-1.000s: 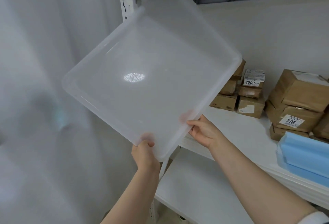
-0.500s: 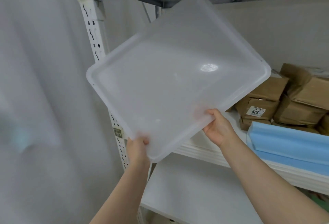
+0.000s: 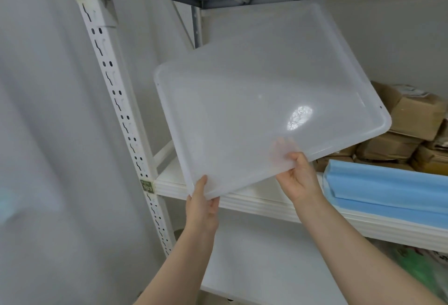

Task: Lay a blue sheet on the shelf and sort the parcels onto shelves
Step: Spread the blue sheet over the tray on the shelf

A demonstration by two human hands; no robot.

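I see the left hand (image 3: 202, 201) and right hand (image 3: 299, 178) gripping a tilted translucent tray (image 3: 254, 101), perhaps a lid, with parcels (image 3: 417, 115) at 3 o'clock.

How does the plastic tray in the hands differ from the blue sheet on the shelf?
The plastic tray is translucent white; the blue sheet is opaque blue. The tray is held tilted in the air by the left hand and right hand; the sheet lies on the shelf.

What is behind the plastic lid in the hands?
Fingers of the right hand show dimly through the lid; brown parcels stick out past its right edge. The shelf behind is hidden.
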